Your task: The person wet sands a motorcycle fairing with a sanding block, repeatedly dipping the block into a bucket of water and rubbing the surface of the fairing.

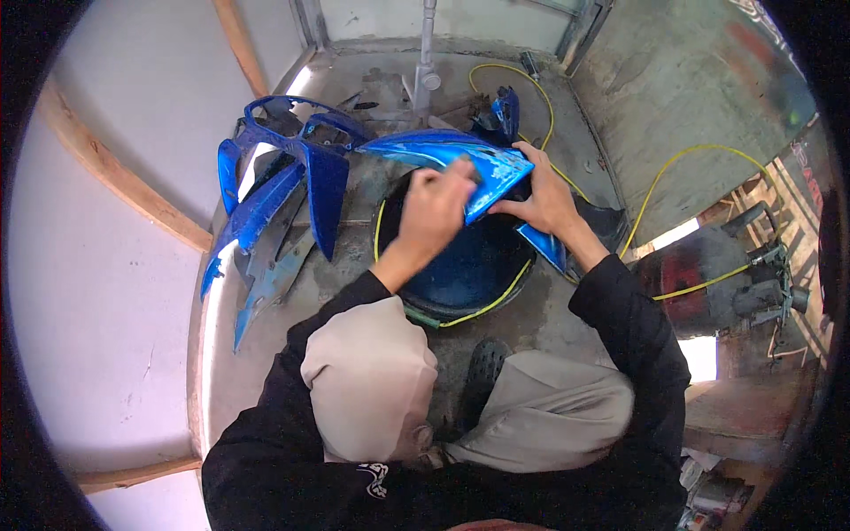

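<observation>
A glossy blue motorcycle fairing panel [501, 170] with pale scuffed patches is held over a round dark tub [416, 305] of water. My right hand [551, 202] grips the panel's right end, thumb on the near edge and fingers around the far side. My left hand [434, 211] presses on the panel's face with its fingers curled, slightly smeared by motion. What those fingers hold is hidden; a dark bit shows at their tips. Beyond the tub's right side, another small blue piece [542, 246] sits below my right hand.
More blue fairing parts [323, 181] lie on the concrete floor at left, against a white wall [115, 292]. A metal post [426, 62] stands behind the tub. A yellow hose [657, 190] runs to a dark red compressor tank [686, 281] at right. My knees flank the near side.
</observation>
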Tool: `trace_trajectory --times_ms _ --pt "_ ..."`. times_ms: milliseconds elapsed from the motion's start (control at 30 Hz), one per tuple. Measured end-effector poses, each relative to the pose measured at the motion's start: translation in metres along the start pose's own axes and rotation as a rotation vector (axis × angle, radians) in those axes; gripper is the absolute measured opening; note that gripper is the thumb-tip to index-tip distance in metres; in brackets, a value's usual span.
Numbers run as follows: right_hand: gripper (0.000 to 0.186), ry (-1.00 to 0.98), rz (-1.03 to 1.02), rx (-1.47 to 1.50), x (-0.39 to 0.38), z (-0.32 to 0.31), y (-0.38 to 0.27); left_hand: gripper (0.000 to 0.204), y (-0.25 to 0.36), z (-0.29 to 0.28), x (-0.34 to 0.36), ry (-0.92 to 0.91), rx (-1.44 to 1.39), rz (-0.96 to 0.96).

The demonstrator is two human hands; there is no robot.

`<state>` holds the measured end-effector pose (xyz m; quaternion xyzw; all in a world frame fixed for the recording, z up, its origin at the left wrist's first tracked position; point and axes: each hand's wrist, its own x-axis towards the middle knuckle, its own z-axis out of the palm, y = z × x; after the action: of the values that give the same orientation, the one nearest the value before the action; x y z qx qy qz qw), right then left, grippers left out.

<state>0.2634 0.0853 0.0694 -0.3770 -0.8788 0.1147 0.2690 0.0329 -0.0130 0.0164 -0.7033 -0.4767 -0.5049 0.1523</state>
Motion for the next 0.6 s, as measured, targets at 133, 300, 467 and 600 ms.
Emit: trace_trajectory --times_ms 133,300,467,600 --pt "0.126 0.003 -0.010 0.021 0.002 0.000 -0.010 0.019 -0.031 -0.016 0.000 -0.017 0.230 0.143" --pt "0.127 -0.034 0.002 0.017 0.005 0.002 -0.016 0.027 -0.081 -0.031 -0.006 0.019 0.211 -0.409" --pt "0.126 -0.014 0.016 0.030 0.001 -0.003 -0.005 0.025 0.006 0.008 0.003 0.062 -0.064 0.009" --pt "0.127 -0.046 0.031 0.036 0.005 -0.003 -0.021 0.025 -0.065 -0.019 -0.005 0.088 0.277 -0.070"
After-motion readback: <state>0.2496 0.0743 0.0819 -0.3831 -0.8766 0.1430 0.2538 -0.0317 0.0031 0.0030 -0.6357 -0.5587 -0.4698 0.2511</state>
